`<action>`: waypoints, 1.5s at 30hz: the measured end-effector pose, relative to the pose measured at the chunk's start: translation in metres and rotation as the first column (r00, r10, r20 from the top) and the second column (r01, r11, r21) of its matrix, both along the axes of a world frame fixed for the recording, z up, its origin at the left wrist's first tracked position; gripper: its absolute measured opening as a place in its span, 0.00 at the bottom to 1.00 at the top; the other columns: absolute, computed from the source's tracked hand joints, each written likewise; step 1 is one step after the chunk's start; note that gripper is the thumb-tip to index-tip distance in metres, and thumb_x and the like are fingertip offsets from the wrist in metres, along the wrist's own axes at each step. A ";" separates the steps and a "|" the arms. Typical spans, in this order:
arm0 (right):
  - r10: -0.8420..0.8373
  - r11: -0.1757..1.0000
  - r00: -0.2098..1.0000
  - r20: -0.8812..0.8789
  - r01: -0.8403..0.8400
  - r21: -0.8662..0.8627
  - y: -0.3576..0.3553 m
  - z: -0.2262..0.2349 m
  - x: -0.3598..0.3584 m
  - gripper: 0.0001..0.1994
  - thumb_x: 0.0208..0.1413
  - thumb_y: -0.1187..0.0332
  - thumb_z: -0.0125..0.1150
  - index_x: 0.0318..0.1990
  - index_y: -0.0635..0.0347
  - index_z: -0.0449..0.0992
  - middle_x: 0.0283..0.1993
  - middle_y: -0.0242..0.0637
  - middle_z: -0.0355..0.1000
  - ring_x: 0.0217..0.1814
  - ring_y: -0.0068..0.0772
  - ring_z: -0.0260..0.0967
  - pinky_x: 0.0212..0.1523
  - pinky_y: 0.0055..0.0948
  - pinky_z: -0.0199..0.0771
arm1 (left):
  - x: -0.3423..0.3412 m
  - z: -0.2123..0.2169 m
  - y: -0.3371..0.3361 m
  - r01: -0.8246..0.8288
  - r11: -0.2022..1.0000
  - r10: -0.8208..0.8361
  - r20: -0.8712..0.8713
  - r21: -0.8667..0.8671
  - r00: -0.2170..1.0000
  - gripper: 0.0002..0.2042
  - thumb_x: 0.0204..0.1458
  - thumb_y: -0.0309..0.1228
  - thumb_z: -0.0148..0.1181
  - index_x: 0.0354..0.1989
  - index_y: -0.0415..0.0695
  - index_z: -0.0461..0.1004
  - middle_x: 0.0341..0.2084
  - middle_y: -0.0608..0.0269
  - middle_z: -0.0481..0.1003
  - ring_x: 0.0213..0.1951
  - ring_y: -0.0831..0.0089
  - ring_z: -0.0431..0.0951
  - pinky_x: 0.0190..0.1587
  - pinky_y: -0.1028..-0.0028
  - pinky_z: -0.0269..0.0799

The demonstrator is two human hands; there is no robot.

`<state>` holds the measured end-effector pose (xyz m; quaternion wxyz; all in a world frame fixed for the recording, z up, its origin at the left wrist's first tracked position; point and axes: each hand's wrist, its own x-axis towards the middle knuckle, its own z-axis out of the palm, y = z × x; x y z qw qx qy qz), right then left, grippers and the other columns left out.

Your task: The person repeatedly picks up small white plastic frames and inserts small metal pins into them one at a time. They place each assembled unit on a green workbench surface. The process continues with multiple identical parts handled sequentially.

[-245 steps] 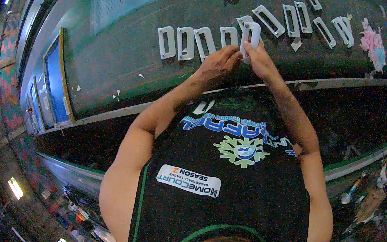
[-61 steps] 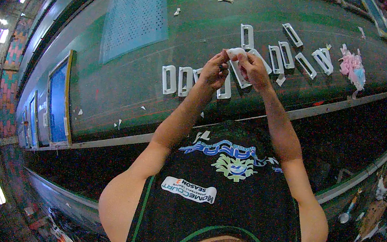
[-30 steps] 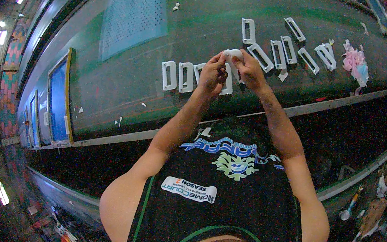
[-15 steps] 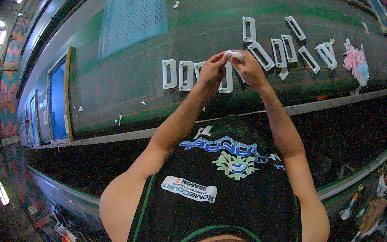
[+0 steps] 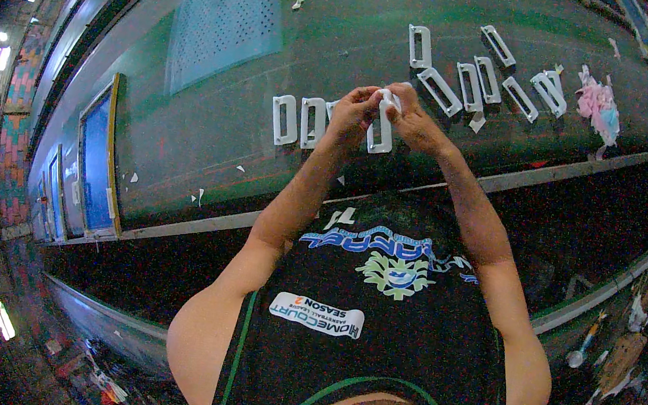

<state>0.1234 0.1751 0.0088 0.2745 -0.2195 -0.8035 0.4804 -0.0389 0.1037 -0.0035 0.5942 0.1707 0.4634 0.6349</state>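
Above the table's near half, my left hand and my right hand meet with fingertips pinched on a small white piece. Its exact form is mostly hidden by the fingers. Under the hands lies a white oblong loop-shaped piece, partly covered. Left of it are similar white loops, one partly behind my left hand. Several more white loops lie scattered at odd angles to the right of my right hand.
A pale blue dotted sheet lies at the far left of the dark green table. Blue-panelled frames stand at the left end. Crumpled pink and blue cloth sits at right. Small white scraps dot the surface.
Both hands have shifted slightly, and my right hand's fingers have turned around the white piece. The loops on the table lie as before.
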 end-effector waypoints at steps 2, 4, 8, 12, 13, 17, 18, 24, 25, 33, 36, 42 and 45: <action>0.006 0.993 0.998 0.062 -0.013 0.121 -0.002 0.009 0.008 0.24 0.66 0.51 0.47 0.60 0.58 0.62 0.55 0.46 0.63 0.62 0.46 0.59 0.63 0.38 0.58 | 0.004 -0.002 -0.004 -0.003 1.000 0.002 -0.041 -0.024 0.999 0.14 0.60 0.31 0.58 0.51 0.39 0.70 0.41 0.60 0.76 0.41 0.70 0.78 0.46 0.73 0.76; -0.053 0.955 0.990 0.130 0.012 0.297 -0.003 0.018 0.011 0.23 0.65 0.52 0.49 0.59 0.57 0.63 0.52 0.45 0.67 0.60 0.48 0.61 0.61 0.39 0.60 | 0.008 -0.001 -0.007 -0.040 0.999 0.038 0.078 0.028 0.996 0.12 0.59 0.29 0.59 0.49 0.38 0.71 0.39 0.61 0.76 0.39 0.73 0.77 0.43 0.76 0.74; -0.053 0.960 0.962 0.269 -0.025 0.279 0.001 0.023 0.009 0.23 0.65 0.52 0.48 0.60 0.57 0.62 0.53 0.46 0.67 0.58 0.49 0.63 0.60 0.40 0.61 | 0.012 0.006 -0.009 -0.061 0.997 0.053 0.147 0.049 0.988 0.11 0.59 0.29 0.59 0.47 0.38 0.71 0.39 0.61 0.76 0.39 0.75 0.77 0.43 0.78 0.73; -0.028 0.992 0.998 0.049 0.034 -0.123 -0.010 0.002 0.002 0.27 0.68 0.48 0.42 0.63 0.57 0.54 0.56 0.48 0.62 0.60 0.43 0.62 0.61 0.40 0.61 | 0.008 0.015 -0.005 0.012 1.000 -0.012 0.015 -0.008 1.000 0.15 0.59 0.31 0.59 0.50 0.36 0.70 0.41 0.59 0.76 0.42 0.72 0.78 0.46 0.75 0.75; -0.037 0.996 0.998 -0.041 0.034 -0.086 -0.012 -0.005 0.002 0.29 0.67 0.45 0.41 0.63 0.57 0.52 0.56 0.47 0.61 0.60 0.42 0.62 0.61 0.40 0.61 | 0.006 0.017 -0.003 0.051 0.999 -0.051 -0.025 -0.008 0.998 0.15 0.59 0.31 0.59 0.51 0.36 0.70 0.42 0.58 0.76 0.43 0.70 0.78 0.47 0.74 0.75; -0.124 0.989 0.977 -0.171 0.107 -0.107 -0.012 -0.033 -0.008 0.36 0.62 0.36 0.40 0.64 0.56 0.48 0.53 0.41 0.60 0.56 0.34 0.62 0.55 0.36 0.66 | 0.005 0.022 -0.002 0.052 0.998 -0.059 0.254 0.033 0.965 0.18 0.57 0.27 0.59 0.53 0.34 0.66 0.46 0.53 0.75 0.46 0.66 0.78 0.50 0.68 0.77; -0.146 0.983 0.969 -0.199 0.119 -0.141 -0.010 -0.036 -0.006 0.35 0.62 0.37 0.41 0.64 0.55 0.48 0.52 0.40 0.61 0.54 0.32 0.63 0.53 0.34 0.67 | 0.005 0.023 -0.003 0.055 0.997 -0.068 0.347 0.047 0.936 0.17 0.57 0.25 0.57 0.54 0.33 0.66 0.47 0.52 0.74 0.47 0.65 0.78 0.50 0.69 0.78; -0.281 0.724 0.886 -0.368 -0.055 -0.688 0.004 -0.031 0.008 0.26 0.65 0.42 0.43 0.62 0.45 0.54 0.46 0.31 0.67 0.41 0.22 0.66 0.37 0.23 0.70 | 0.002 0.012 -0.004 0.091 0.990 -0.128 0.426 0.105 0.896 0.16 0.58 0.20 0.50 0.55 0.34 0.63 0.50 0.48 0.72 0.48 0.63 0.79 0.49 0.71 0.80; -0.323 0.678 0.875 -0.360 -0.052 -0.734 0.004 -0.027 0.009 0.26 0.65 0.41 0.43 0.61 0.44 0.54 0.45 0.31 0.68 0.38 0.22 0.67 0.35 0.23 0.71 | 0.000 0.008 -0.004 0.105 0.986 -0.149 0.416 0.127 0.897 0.15 0.59 0.20 0.49 0.54 0.34 0.63 0.50 0.48 0.72 0.48 0.63 0.79 0.48 0.72 0.80; -0.288 0.519 0.923 -0.257 -0.075 -0.852 -0.003 -0.015 0.017 0.29 0.62 0.35 0.39 0.51 0.53 0.66 0.31 0.31 0.70 0.27 0.25 0.68 0.27 0.28 0.71 | -0.017 -0.031 -0.012 0.187 0.979 -0.204 0.371 0.081 0.906 0.17 0.63 0.32 0.51 0.58 0.39 0.63 0.42 0.60 0.76 0.33 0.77 0.76 0.37 0.78 0.77; -0.215 0.497 0.939 -0.267 -0.130 -0.858 -0.001 -0.023 0.013 0.29 0.63 0.36 0.39 0.48 0.54 0.68 0.30 0.30 0.69 0.26 0.26 0.68 0.26 0.28 0.70 | -0.024 -0.036 -0.014 0.294 0.945 -0.326 0.326 0.143 0.887 0.17 0.65 0.35 0.48 0.58 0.39 0.64 0.41 0.62 0.76 0.32 0.80 0.74 0.35 0.80 0.75; -0.267 0.482 0.936 -0.229 -0.076 -0.873 -0.008 -0.027 0.011 0.25 0.64 0.39 0.41 0.48 0.53 0.67 0.29 0.30 0.70 0.24 0.27 0.68 0.25 0.28 0.71 | -0.004 -0.022 -0.013 0.067 0.996 -0.056 0.152 -0.065 0.987 0.17 0.66 0.36 0.46 0.57 0.38 0.65 0.40 0.60 0.76 0.34 0.76 0.74 0.40 0.78 0.73; -0.246 0.520 0.949 -0.195 -0.041 -0.853 -0.007 -0.021 0.007 0.27 0.63 0.37 0.40 0.45 0.54 0.69 0.28 0.30 0.70 0.24 0.27 0.68 0.26 0.28 0.71 | -0.003 -0.010 -0.010 0.050 0.998 -0.047 0.118 -0.024 0.992 0.19 0.65 0.40 0.49 0.56 0.38 0.67 0.37 0.58 0.77 0.32 0.72 0.75 0.42 0.72 0.73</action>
